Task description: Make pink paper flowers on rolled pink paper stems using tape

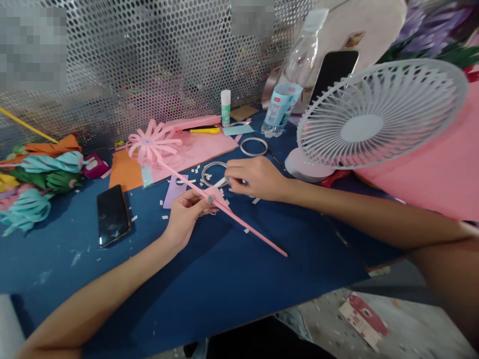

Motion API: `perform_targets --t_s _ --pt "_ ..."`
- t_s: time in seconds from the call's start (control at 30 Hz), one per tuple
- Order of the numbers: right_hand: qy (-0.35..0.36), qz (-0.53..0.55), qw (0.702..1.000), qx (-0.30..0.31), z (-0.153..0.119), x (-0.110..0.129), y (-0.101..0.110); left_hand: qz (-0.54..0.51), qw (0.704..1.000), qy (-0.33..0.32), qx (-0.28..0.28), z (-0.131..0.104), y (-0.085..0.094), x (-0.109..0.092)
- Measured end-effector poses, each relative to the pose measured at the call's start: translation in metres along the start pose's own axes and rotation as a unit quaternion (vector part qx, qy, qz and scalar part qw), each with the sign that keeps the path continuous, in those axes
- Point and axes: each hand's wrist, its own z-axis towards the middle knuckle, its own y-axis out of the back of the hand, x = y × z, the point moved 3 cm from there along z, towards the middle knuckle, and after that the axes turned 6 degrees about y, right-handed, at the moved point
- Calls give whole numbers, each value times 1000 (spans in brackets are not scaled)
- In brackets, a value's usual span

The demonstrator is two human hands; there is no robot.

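My left hand (pixel 187 212) is closed on the long pink stem of a paper flower (pixel 149 143), whose looped petals spread out at the stem's far left end. A small pink paper piece (pixel 220 197) lies against the stem by my left thumb. The stem (pixel 258 233) slants down to the right past that hand. With fingers pinched, my right hand (pixel 258 178) grips a thin white strip (pixel 221 182) just above the pink piece. Behind the strip, a tape roll (pixel 205 174) lies on the table, partly hidden by my right hand.
A phone (pixel 113 215) and bundled paper flowers (pixel 41 174) lie at left. Behind are a yellow cutter (pixel 205 129), glue stick (pixel 225 108), another tape roll (pixel 254 153) and plastic bottle (pixel 286 94). A fan (pixel 362 128) stands at right. White scraps dot the blue table (pixel 224 279).
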Motion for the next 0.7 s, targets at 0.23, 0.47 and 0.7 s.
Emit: perform_targets --t_s 0.23,0.47,0.7 --pt "-143 184 971 -46 -2 -24 -5 -1 1000 1 -5 -1 -1 -1" --pt "-132 194 972 28 -8 -22 -23 -11 1000 8 -11 -1 -1 -2" --pt "-110 225 968 11 -6 -13 -22 -10 1000 -4 9 0 -1 -1"
